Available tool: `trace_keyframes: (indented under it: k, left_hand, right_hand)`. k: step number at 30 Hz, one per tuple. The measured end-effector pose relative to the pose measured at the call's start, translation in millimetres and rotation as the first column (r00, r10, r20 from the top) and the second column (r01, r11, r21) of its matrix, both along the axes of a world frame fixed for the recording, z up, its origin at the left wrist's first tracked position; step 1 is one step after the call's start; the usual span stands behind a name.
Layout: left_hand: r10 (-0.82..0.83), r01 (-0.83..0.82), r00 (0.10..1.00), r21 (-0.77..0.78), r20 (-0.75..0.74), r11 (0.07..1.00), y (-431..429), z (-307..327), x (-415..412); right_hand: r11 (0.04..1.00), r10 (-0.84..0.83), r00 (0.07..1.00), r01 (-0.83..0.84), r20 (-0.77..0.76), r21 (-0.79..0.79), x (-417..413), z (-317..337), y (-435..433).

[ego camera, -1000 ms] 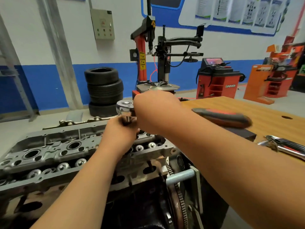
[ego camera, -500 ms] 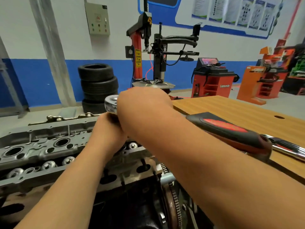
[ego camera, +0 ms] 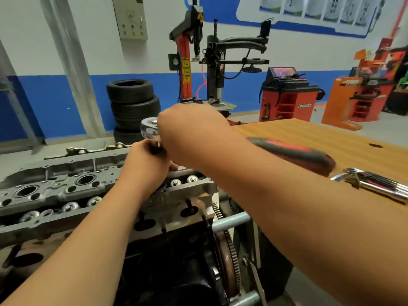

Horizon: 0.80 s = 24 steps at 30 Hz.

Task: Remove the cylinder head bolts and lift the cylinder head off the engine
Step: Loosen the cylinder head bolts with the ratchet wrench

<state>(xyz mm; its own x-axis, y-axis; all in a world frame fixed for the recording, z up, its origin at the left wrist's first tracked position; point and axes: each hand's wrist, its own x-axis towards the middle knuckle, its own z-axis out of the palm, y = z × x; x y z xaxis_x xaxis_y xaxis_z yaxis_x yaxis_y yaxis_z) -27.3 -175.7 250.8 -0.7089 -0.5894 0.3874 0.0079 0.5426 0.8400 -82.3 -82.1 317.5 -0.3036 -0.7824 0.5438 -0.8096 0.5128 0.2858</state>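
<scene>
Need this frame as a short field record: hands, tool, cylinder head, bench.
left hand: grips the dark extension under the head of the ratchet
right hand: curled over the ratchet just behind its head
handle: black and red, blurred, passing behind the right forearm
cylinder head: seated, not yet lifted
table: wooden, chrome tool near its edge
background: stacked tyres

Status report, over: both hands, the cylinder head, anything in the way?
Left hand grips the dark socket extension. Right hand grips the chrome ratchet with red-and-black handle, near its head. Grey metal cylinder head seated on the engine, not lifted. Nothing seen blocking.
</scene>
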Motion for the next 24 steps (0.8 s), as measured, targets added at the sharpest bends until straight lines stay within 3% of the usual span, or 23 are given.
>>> trace_keyframes:
  k: [3,7,10,12,14,18,21,24]
  left_hand:
    - [-0.039,0.043,0.999,0.098,-0.037,0.994,-5,-3,-4]
    - [0.013,-0.013,1.0,0.144,0.001,0.99,-5,-3,-6]
    - [0.054,-0.055,0.998,0.041,0.027,0.998,-4,-3,-6]
    - [0.085,-0.084,0.996,-0.018,0.04,0.996,-1,-2,-6]
    - [0.067,-0.068,0.997,0.041,0.028,0.997,0,0,-5]
    - [0.026,-0.021,0.999,0.14,-0.035,0.99,-3,-2,-1]
    - [0.045,-0.045,0.999,0.118,0.001,0.992,-4,-3,-1]
    - [0.016,-0.017,1.0,0.036,0.025,0.999,-2,-3,-5]
  right_hand:
    - [0.997,0.073,0.997,-0.073,0.002,0.021,-27,1,11]
    - [0.994,-0.076,0.976,0.059,0.204,0.088,-25,6,21]
    - [0.987,-0.104,0.993,0.095,0.062,0.127,8,-2,25]
    - [0.994,-0.09,0.996,0.09,-0.002,0.056,18,-2,31]
    - [0.995,-0.097,0.995,0.097,-0.035,-0.006,4,3,28]
    - [0.985,-0.153,0.969,0.133,0.195,0.11,-11,11,21]
    - [0.987,-0.138,0.987,0.131,0.077,0.097,16,4,21]
    - [0.982,-0.119,0.983,0.097,-0.137,-0.161,26,-16,37]
